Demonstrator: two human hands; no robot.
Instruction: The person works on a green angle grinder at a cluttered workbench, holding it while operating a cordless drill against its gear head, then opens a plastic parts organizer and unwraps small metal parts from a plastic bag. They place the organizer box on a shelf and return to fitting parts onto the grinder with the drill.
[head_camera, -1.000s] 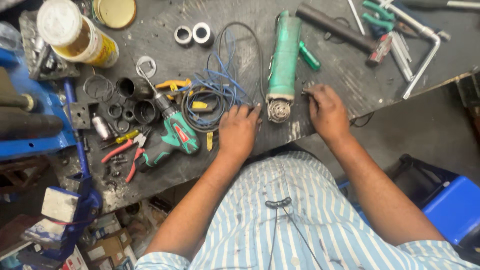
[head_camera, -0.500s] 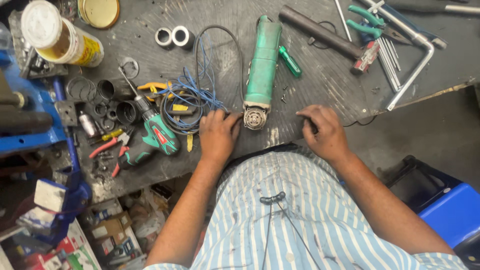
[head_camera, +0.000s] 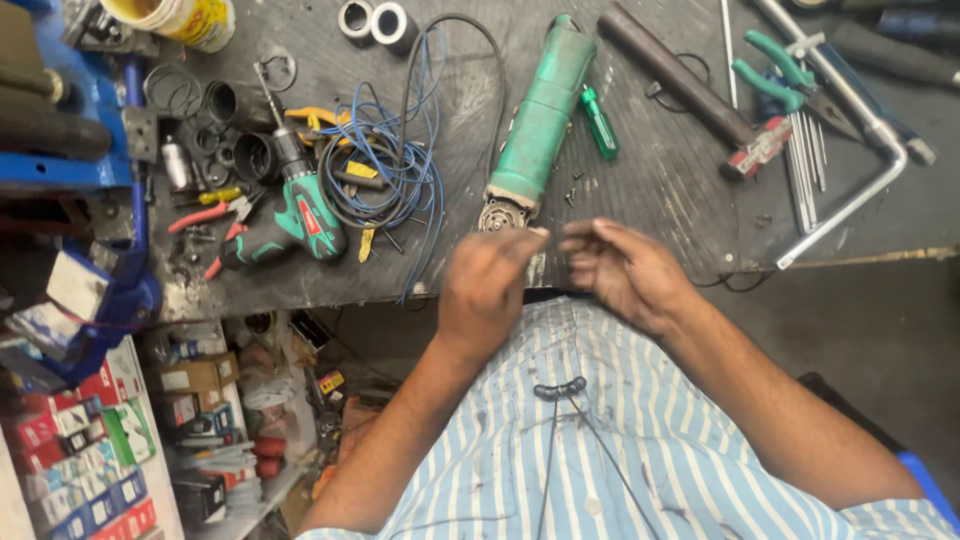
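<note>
Left hand (head_camera: 487, 283) and right hand (head_camera: 618, 268) raised just off the near edge of the dark scratched workbench (head_camera: 660, 190), fingertips pinched toward each other; anything held between them too small to tell. Green cylindrical angle grinder (head_camera: 535, 130) lies at 12 o'clock of the hands, head end near the left fingertips. Tangled blue and black wire coil (head_camera: 385, 165) at 10 o'clock, green cordless drill (head_camera: 290, 215) beyond it. Small green-handled screwdriver (head_camera: 600, 123) beside the grinder. Green-handled pliers (head_camera: 785, 80) and bent chrome wrench (head_camera: 850, 160) at 2 o'clock.

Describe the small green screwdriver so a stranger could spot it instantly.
Start at the dark workbench and find the big green angle grinder lying at its middle. The screwdriver lies just right of the grinder's body: short, with a translucent green handle, far smaller than the neighbouring dark bar.
</note>
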